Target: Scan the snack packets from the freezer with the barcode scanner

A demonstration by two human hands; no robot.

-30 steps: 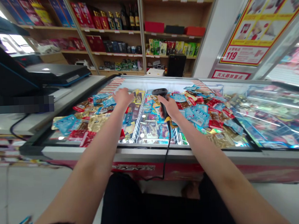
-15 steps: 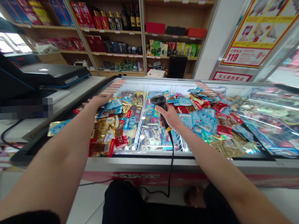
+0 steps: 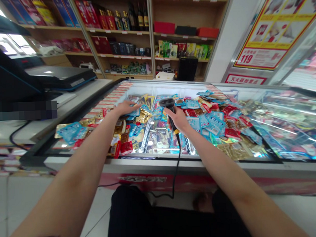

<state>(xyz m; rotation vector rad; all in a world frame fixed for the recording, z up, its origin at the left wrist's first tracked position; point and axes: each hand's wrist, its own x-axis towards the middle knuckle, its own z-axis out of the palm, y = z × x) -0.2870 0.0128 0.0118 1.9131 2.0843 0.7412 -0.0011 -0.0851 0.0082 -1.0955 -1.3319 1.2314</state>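
Note:
My right hand is wrapped round the grip of a black barcode scanner, its head tilted over the freezer's glass top and its cord hanging down the front. My left hand lies with fingers stretched out over the left heap of snack packets, near a shiny gold packet and some blue ones. Its fingertips are partly blurred. Beneath that forearm are red packets, and at the far left a light blue packet. A second heap of blue packets lies right of the scanner.
The glass-topped chest freezer runs across in front of me, with goods in wire baskets below the glass. A counter with a scale stands at left. Shelves with bottles and boxes rise behind. The scanner's black cord loops towards the floor.
My left hand has swept right from the heap's left edge to its middle, and packets under it have shifted. The right hand keeps the scanner in nearly the same place.

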